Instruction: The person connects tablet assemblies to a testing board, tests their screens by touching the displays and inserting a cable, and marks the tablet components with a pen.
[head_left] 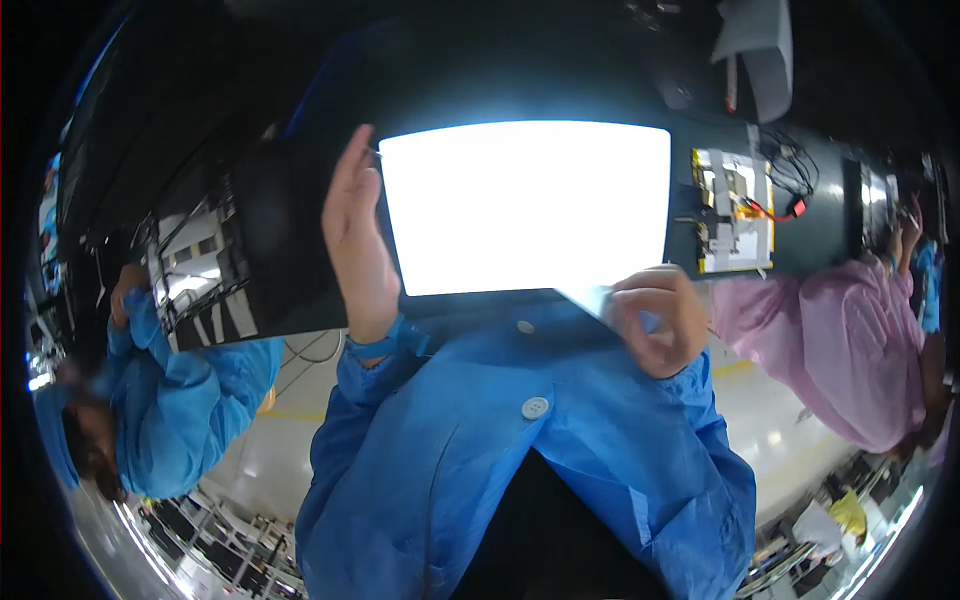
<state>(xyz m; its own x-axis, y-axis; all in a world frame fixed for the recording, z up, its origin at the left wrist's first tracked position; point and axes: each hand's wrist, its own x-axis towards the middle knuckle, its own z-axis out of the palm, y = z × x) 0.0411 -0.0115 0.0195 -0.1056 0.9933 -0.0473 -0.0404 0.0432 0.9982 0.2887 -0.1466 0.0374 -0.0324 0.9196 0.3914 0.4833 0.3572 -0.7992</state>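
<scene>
A brightly lit white screen panel [525, 210] with a thin dark border lies on the dark table in front of me. My left hand [357, 230] is upright along the panel's left edge, fingers stretched out, touching or very near that edge. At the lower right corner, my right hand [655, 318] is closed in a pinch on a small piece of translucent film [583, 300]. The film reaches from my fingertips to the panel's lower edge; glare hides whether it is attached there. A blue strap [385, 343] circles my left wrist.
Right of the panel sits an opened device assembly [735, 215] with a red connector [798, 207] and black wires. Another assembly [190, 260] lies left. Co-workers in blue [190, 410] and pink [830, 340] work on either side. A white sheet-like object [765, 60] stands at the far right.
</scene>
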